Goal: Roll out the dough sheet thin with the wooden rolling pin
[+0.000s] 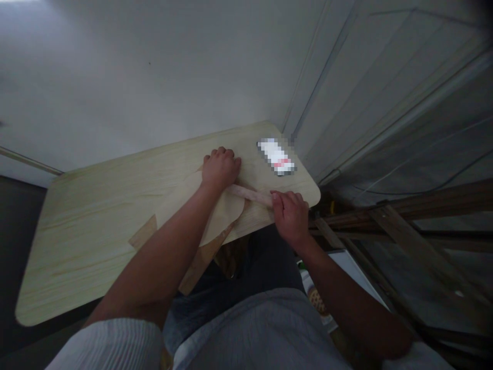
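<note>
A pale wooden rolling pin point(252, 195) lies aslant across a thin, flat sheet of dough point(225, 218). My right hand point(291, 216) is closed around the pin's right end. At its other end my left hand point(221, 167) is curled over it, knuckles up, and the forearm hides that part of the pin. The dough covers most of a brown board point(208, 259), whose corners show at the left and at the table's front edge. My left forearm crosses over the dough and hides part of it.
The pale wood-grain table point(82, 231) stands against a white wall point(173, 77). A phone point(276, 155), its screen blurred, lies near the right end. Right of the table are wooden beams point(408, 236). Below my right arm is a container with round, light-brown pieces point(317, 299).
</note>
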The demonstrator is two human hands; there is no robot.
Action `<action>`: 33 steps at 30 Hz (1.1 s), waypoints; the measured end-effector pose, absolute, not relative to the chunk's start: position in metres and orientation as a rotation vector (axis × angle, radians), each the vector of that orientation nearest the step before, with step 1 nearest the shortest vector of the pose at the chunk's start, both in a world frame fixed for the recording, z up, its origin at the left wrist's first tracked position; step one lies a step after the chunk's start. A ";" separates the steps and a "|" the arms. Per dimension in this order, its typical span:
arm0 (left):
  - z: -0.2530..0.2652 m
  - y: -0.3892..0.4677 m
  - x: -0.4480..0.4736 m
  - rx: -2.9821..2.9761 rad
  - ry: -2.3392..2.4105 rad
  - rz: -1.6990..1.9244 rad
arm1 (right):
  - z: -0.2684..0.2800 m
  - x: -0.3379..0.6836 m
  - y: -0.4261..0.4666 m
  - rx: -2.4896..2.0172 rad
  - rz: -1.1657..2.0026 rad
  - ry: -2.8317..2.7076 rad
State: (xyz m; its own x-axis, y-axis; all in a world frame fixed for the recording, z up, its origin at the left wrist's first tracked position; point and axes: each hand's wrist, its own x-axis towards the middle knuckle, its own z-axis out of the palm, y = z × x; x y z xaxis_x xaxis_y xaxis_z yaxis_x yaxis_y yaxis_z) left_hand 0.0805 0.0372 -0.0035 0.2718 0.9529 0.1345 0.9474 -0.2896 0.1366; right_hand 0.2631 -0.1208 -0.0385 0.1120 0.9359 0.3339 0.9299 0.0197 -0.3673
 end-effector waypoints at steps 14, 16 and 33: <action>-0.003 -0.009 0.054 2.521 1.787 0.452 | -0.039 0.241 -0.163 -1.754 0.086 -1.852; -0.003 -0.016 0.049 2.526 1.776 0.464 | -0.037 0.238 -0.169 -1.750 0.094 -1.867; -0.010 -0.085 -0.001 2.531 1.752 0.427 | -0.035 0.210 -0.209 -1.700 0.229 -1.979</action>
State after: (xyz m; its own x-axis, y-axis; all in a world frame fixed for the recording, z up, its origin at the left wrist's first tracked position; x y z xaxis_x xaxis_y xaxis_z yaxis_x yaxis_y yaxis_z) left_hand -0.0015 -0.0849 -0.0100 0.3270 0.9225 0.2050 0.9133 -0.3642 0.1824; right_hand 0.2098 -0.2085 -0.0352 -0.0800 0.9592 0.2710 0.8719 0.1992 -0.4474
